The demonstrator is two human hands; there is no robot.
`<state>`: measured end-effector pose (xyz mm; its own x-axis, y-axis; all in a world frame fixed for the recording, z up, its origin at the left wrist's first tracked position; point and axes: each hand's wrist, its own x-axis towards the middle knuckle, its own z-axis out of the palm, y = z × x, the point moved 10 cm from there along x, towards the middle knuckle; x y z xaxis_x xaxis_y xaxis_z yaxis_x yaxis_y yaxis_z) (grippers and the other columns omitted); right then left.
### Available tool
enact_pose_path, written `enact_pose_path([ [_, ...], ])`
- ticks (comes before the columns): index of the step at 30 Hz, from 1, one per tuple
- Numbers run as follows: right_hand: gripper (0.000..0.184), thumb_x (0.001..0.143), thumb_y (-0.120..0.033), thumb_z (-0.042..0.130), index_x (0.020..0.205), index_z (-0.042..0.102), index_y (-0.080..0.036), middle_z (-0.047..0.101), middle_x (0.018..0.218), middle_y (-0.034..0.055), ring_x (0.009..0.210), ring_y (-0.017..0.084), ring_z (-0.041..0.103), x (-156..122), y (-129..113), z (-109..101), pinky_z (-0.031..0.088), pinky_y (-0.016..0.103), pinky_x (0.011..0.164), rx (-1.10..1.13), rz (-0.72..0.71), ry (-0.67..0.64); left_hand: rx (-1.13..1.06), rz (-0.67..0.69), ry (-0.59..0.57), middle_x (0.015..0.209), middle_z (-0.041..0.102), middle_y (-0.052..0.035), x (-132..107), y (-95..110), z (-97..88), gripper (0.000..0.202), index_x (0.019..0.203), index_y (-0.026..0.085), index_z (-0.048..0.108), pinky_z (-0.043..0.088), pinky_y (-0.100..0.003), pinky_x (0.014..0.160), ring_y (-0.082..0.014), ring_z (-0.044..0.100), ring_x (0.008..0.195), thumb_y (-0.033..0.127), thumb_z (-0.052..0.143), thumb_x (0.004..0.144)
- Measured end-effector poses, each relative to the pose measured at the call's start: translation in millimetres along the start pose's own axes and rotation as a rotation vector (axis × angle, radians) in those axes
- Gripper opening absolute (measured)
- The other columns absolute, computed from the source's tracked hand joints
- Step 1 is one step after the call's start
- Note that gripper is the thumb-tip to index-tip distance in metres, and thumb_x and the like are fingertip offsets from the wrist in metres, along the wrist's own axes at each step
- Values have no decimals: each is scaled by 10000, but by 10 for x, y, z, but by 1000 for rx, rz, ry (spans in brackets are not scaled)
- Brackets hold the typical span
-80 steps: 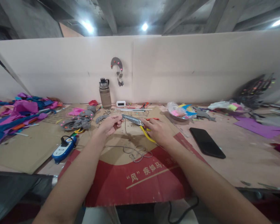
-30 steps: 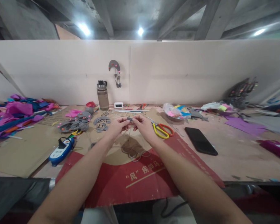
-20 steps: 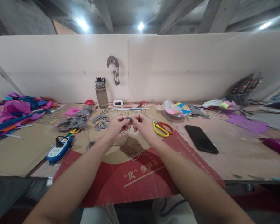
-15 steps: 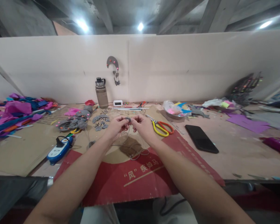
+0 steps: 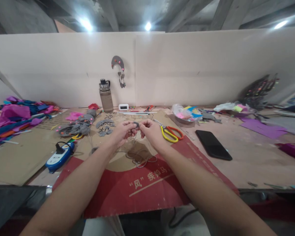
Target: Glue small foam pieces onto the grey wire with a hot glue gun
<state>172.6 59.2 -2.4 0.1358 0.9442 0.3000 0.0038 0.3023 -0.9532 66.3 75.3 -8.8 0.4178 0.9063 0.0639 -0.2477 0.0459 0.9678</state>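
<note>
My left hand and my right hand meet above the red and brown cardboard sheet, both pinched on a small grey felt piece held between the fingertips. A thin grey string hangs from the hands and coils on the cardboard below. Yellow and orange scissors lie just right of my right hand. Grey felt cut-outs lie left of my left hand.
A water bottle and a small white clock stand by the back wall. A black phone lies to the right. A blue power strip lies at the left, a bowl of coloured scraps behind the scissors, and piled coloured felt far left.
2.7 s ago my right hand held the scissors near the string. The scissors now lie on the table, and both hands have come together on the grey piece and stay there.
</note>
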Motion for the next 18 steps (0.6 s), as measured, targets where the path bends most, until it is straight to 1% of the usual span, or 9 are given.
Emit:
enact_pose_path([
  [4,141,719,-305,578,705,534,-172,545,517,-44,384,66,466,-25,-24,18,394,185,374,-40,-17,-10,54,33,59,505,526,10,19,-11,-52,154,645,118,580,324,-192,432,-57,455,440,216,697,636],
  [11,143,722,-309,576,701,524,-178,558,522,-47,372,64,461,-42,-24,29,378,188,369,-54,-11,-17,87,40,67,488,522,11,45,-32,-78,135,629,121,591,310,-184,419,-54,447,425,210,690,653],
  [14,134,711,-304,580,700,525,-182,543,496,-55,367,70,464,-23,19,8,380,194,372,-57,-13,-3,109,24,33,501,530,7,48,-33,-70,140,629,117,603,316,-176,420,-50,453,436,215,697,665],
  [18,112,700,-286,569,685,519,-188,525,477,-64,371,71,464,31,91,-28,384,194,379,-33,-4,15,119,-47,-57,569,574,-15,65,-78,-45,144,686,97,647,370,-153,448,-44,486,478,223,718,676],
])
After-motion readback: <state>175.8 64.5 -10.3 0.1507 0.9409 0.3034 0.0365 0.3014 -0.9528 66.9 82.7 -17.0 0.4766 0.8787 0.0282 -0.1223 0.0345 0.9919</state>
